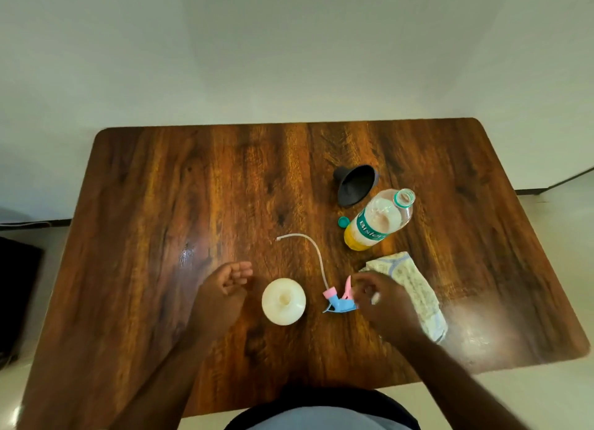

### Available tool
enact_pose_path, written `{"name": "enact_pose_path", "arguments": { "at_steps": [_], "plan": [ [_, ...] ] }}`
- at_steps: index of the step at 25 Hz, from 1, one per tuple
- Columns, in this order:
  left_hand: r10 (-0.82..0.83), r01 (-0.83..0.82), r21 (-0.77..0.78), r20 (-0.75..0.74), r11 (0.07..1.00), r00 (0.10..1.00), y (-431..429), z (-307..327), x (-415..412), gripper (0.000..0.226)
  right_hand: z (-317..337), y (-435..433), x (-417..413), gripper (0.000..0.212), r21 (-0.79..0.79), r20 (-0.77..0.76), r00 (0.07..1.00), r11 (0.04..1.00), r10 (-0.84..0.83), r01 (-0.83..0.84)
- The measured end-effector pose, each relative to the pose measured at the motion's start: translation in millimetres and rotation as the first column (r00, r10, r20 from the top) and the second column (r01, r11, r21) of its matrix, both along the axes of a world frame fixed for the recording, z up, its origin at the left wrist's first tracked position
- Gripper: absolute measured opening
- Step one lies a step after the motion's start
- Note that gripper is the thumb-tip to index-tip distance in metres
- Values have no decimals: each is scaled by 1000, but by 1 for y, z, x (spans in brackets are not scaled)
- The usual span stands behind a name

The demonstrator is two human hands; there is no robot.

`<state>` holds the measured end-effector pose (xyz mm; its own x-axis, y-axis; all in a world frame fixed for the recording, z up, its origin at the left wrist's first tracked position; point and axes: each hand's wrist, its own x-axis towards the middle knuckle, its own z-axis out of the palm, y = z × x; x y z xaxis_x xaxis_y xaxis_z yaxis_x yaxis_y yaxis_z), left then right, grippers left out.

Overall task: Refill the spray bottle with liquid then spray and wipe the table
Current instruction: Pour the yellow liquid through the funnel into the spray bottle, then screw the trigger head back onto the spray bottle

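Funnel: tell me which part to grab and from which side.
Judging by its pose, grip the funnel by its narrow spout, coming from the left and above. It lies on its side with the spout pointing far-left over bare table, while the open plastic bottle stands close at the wide mouth's right, crowding that side. The left hand is open.

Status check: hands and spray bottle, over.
Left hand open beside spray bottle. Right hand at sprayer head, grip unclear. Neck open; funnel lies apart.
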<state>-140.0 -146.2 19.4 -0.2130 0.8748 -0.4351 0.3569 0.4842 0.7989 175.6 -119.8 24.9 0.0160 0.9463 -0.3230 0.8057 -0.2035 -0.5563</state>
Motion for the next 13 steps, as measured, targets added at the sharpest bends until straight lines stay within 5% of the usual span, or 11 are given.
{"name": "enact_pose_path", "arguments": {
  "at_steps": [3, 6, 13],
  "plan": [
    [-158, 158, -15, 6, 987, 987, -23, -10, 7, 50, -37, -6, -26, 62, -166, 290, 861, 908, 417, -384],
    [-282, 283, 19, -26, 959, 959, -32, -15, 16, 56, -50, 1, -39, 69, -274, 429, 710, 829, 559, -487],
    [-333, 339, 31, -124, 940, 935, -36, -16, 9, 54, -14, -21, -46, 54, -91, 352, 824, 892, 444, -442]
  ]
}}
